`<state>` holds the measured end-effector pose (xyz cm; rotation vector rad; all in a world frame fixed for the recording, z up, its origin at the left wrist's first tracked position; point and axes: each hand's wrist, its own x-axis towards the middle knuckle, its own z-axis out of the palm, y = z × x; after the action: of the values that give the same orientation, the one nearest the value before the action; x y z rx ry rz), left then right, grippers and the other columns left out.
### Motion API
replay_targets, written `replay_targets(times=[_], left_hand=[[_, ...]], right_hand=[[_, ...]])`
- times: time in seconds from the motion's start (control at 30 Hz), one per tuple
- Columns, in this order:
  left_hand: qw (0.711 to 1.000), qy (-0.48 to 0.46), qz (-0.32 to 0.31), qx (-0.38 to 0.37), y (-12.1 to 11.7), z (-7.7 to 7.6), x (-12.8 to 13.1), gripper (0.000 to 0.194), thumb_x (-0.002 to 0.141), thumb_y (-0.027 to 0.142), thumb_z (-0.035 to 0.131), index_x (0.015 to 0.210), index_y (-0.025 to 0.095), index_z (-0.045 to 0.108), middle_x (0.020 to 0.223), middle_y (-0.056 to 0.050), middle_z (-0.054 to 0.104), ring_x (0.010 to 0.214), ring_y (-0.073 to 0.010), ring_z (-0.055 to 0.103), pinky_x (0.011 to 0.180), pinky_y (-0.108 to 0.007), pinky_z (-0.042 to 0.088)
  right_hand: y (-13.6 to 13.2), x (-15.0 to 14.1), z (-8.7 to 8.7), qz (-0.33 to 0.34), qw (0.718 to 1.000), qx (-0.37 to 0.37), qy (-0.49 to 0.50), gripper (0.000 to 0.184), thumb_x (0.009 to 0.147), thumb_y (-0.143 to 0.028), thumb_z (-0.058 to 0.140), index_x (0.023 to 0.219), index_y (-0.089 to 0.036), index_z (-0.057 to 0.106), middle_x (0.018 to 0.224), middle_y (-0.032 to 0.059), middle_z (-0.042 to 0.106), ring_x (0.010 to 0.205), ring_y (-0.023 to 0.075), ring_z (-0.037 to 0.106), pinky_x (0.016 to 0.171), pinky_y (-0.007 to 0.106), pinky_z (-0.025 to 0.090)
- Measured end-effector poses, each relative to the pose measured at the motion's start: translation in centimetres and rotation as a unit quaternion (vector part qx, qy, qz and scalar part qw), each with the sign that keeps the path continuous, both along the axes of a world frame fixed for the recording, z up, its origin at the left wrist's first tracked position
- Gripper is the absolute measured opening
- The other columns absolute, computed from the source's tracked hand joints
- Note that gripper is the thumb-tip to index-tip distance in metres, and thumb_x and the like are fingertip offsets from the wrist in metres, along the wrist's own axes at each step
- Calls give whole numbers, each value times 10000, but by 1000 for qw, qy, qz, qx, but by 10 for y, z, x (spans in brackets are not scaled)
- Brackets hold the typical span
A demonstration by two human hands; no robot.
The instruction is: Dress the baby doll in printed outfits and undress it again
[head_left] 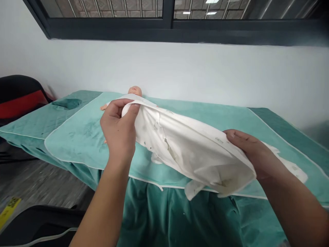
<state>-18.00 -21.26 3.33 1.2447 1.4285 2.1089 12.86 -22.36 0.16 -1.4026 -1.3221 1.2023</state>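
Observation:
A baby doll [135, 91] lies on a teal mat [77, 137] on a table, its head toward the wall. A white baby garment [185, 144] is stretched over the doll's body and hides most of it. My left hand [118, 128] pinches the garment's upper edge near the doll's chest. My right hand [248, 147] grips the garment's lower end and holds it lifted off the mat. One doll hand [103, 107] pokes out at the left.
A darker teal cover [167, 212] drapes over the table's front edge. The table stands against a white wall [205, 72] under a dark-framed window [167, 24]. A black and red chair [17, 96] stands at the far left. A white cable [51, 236] lies on the floor.

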Motion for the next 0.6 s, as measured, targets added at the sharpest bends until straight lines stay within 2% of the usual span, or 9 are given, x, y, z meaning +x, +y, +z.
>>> replay_targets(times=[0.07,0.13,0.2,0.27,0.3,0.37,0.47,0.53,0.6], left_hand=[[1000,3,-4,-25,0,1,0,148,779,331,723,827,205,663,808,5,635,778,-161,602,696,-263,500],[999,16,-6,-48,5,-3,-1,136,776,320,713,824,201,668,822,2,643,799,-162,600,713,-259,492],[996,28,-7,-83,13,-13,-3,162,776,320,703,879,198,674,857,-7,656,825,-172,611,745,-274,496],[988,54,-24,-141,22,-30,-5,267,768,319,705,1000,195,664,914,-27,671,858,-197,634,792,-316,509],[981,82,-41,-172,25,-41,-5,338,764,310,708,1075,192,646,964,-45,678,899,-217,646,835,-348,513],[960,177,-78,-202,26,-66,-3,450,773,269,695,1204,185,593,1144,-95,663,1077,-260,628,972,-414,479],[925,322,-95,-177,11,-104,5,438,852,218,604,1282,166,540,1333,-141,578,1275,-275,517,1100,-452,394],[908,384,-74,-152,-8,-122,10,362,899,197,540,1259,163,555,1303,-141,587,1256,-272,513,1089,-461,402],[895,420,-72,-135,-32,-134,15,291,933,192,499,1211,177,584,1230,-127,621,1177,-265,546,1024,-457,446]], right_hand=[[4,4,4,18,998,-53,33,330,789,-545,691,870,-227,673,759,25,638,619,186,593,512,280,482],[14,7,-1,-4,999,-34,-24,329,810,-539,664,908,-226,683,808,42,662,656,198,613,540,292,492],[26,7,-13,-56,988,35,-138,329,840,-515,621,967,-220,692,882,63,688,736,217,640,609,313,513],[33,3,-31,-99,953,134,-255,342,873,-481,569,1036,-203,684,992,96,697,856,246,658,721,359,532],[33,-1,-41,-96,934,174,-296,352,890,-471,542,1071,-198,671,1052,111,691,911,257,658,771,381,534],[23,-13,-60,-25,912,209,-352,361,925,-464,503,1142,-211,640,1165,116,670,981,260,657,816,397,539],[1,-29,-86,122,868,214,-431,398,945,-455,497,1285,-263,570,1338,86,612,1154,284,610,907,446,529],[-8,-30,-101,147,830,225,-490,450,944,-426,502,1365,-265,512,1424,87,555,1266,314,540,968,500,496],[-9,-23,-116,128,808,227,-529,453,944,-399,500,1370,-246,504,1427,99,551,1271,329,531,957,511,495]])
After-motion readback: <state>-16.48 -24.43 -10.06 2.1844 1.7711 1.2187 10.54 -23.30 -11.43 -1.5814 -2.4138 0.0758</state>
